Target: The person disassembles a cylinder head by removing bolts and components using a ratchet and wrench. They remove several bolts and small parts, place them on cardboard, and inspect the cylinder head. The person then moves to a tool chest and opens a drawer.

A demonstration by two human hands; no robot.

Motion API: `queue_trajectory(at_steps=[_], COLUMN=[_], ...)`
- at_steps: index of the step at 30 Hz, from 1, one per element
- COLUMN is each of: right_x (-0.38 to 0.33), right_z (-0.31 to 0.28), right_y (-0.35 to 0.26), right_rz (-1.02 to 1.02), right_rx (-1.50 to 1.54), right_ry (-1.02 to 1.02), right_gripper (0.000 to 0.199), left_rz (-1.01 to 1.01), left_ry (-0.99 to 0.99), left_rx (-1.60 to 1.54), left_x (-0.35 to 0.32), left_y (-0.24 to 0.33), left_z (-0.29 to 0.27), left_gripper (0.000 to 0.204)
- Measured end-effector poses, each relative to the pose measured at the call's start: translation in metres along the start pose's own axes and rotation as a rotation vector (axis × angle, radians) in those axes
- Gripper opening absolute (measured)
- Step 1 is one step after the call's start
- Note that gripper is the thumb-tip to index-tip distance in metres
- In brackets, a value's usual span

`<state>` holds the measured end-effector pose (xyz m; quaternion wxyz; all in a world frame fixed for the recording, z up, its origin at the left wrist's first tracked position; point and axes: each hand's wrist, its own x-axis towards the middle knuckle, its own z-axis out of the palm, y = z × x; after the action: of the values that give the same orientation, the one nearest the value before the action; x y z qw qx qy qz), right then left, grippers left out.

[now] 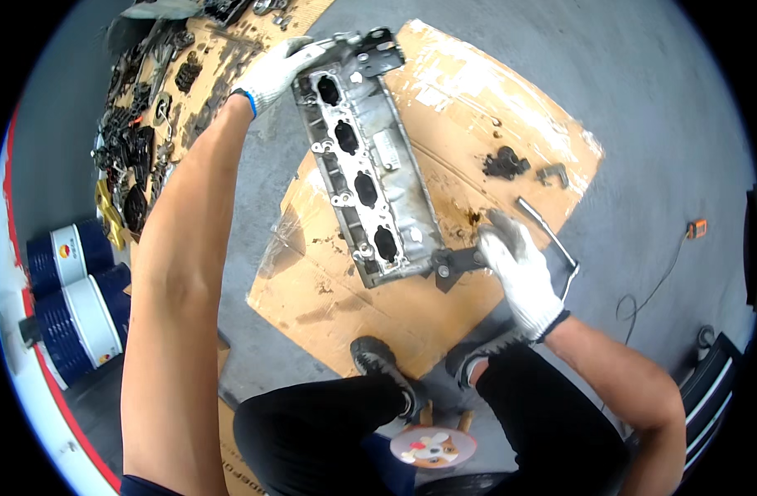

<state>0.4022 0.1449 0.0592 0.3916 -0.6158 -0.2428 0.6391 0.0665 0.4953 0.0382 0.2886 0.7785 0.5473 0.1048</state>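
Observation:
A grey metal cylinder head (pixel 407 178) with a row of several dark oval ports slants above the cardboard, its far end toward the left. At that far end, my white-gloved left hand (pixel 277 76) grips its left corner, the fingertips partly hidden; a black bracket (pixel 382 58) sits beside them. From the near right corner a dark flat bracket (pixel 459 262) sticks out. My right hand (pixel 517 269), also in a white glove, is closed around the outer end of this bracket. Whether the cylinder head touches the cardboard I cannot tell.
Oil-stained cardboard (pixel 370 318) lies on the grey floor between my feet and beyond. On it are a dark greasy part (pixel 506 164), a small grey fitting (pixel 552 174) and a bent metal bar (pixel 548 221). Engine parts (pixel 130 140) crowd the left; blue-and-white drums (pixel 81 322) stand nearer.

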Motion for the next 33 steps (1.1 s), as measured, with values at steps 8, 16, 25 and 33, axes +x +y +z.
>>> queue_trajectory(at_steps=[8, 16, 25, 33], right_x=[0.034, 0.02, 0.072, 0.057], right_z=[0.032, 0.004, -0.047, 0.027], right_y=[0.016, 0.016, 0.068, 0.035], right_rz=[-0.867, -0.82, -0.382, -0.135], right_rx=[-1.185, -1.385, -0.411, 0.058], right_ry=[0.058, -0.069, 0.406, 0.147], right_gripper=[0.032, 0.045, 0.047, 0.038], left_rz=[-0.04, 0.024, -0.22, -0.41], left_ry=[0.165, 0.317, 0.349, 0.602], left_rx=[0.038, -0.001, -0.147, -0.314], left_x=[0.015, -0.044, -0.236, -0.329], left_y=[0.008, 0.044, 0.122, 0.013], left_z=[0.007, -0.029, -0.058, -0.032], left_gripper=[0.062, 0.048, 0.037, 0.028])
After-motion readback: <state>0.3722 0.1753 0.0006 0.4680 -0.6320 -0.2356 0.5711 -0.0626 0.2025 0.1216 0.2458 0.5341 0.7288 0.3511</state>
